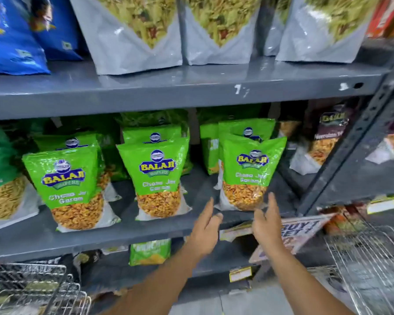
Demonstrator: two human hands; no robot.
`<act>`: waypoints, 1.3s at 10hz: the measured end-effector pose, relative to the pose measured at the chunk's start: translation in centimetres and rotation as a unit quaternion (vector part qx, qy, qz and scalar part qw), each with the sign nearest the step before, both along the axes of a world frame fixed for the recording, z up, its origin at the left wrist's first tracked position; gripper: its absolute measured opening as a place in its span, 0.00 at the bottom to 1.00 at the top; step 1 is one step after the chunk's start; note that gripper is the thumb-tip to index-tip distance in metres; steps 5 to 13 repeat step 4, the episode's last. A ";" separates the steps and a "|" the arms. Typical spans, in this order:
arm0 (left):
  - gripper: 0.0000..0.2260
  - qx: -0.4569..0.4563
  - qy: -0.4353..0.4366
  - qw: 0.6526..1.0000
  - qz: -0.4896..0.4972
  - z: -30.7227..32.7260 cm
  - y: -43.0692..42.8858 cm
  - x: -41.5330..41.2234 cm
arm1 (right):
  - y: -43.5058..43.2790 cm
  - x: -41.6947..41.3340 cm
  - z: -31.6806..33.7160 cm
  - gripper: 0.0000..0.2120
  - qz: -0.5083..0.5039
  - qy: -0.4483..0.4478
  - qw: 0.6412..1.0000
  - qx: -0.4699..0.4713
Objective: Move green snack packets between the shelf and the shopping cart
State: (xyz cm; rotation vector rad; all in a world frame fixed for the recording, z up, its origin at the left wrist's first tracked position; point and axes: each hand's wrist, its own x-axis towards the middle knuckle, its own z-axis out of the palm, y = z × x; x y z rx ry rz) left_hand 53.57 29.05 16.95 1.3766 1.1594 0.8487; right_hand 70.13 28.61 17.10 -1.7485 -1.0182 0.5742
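Green snack packets stand in three rows on the middle grey shelf: a left one, a middle one and a right one, each with more behind. My left hand is open just below and left of the right packet, fingers apart, holding nothing. My right hand is open just below that packet's bottom right corner; its fingertip is close to the packet, and I cannot tell whether it touches. A wire shopping cart shows at the bottom left and bottom right.
Grey pouches and blue bags stand on the upper shelf. Dark purple packets sit right of the green ones, beside a slotted shelf upright. A promo sign hangs below the shelf edge. A small green packet sits on the lower shelf.
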 end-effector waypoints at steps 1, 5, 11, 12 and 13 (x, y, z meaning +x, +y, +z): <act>0.24 -0.051 -0.008 0.999 0.011 -0.1 1.2 2.7 | 0.6 0.7 -0.1 0.28 0.066 -0.050 0.997 -0.001; 0.24 -0.005 0.051 0.998 0.047 0.4 0.7 4.4 | 1.3 2.8 -0.2 0.25 0.113 -0.044 0.992 0.019; 0.24 -0.005 0.051 0.998 0.047 0.4 0.7 4.4 | 1.3 2.8 -0.2 0.25 0.113 -0.044 0.992 0.019; 0.24 -0.005 0.051 0.998 0.047 0.4 0.7 4.4 | 1.3 2.8 -0.2 0.25 0.113 -0.044 0.992 0.019; 0.24 -0.005 0.051 0.998 0.047 0.4 0.7 4.4 | 1.3 2.8 -0.2 0.25 0.113 -0.044 0.992 0.019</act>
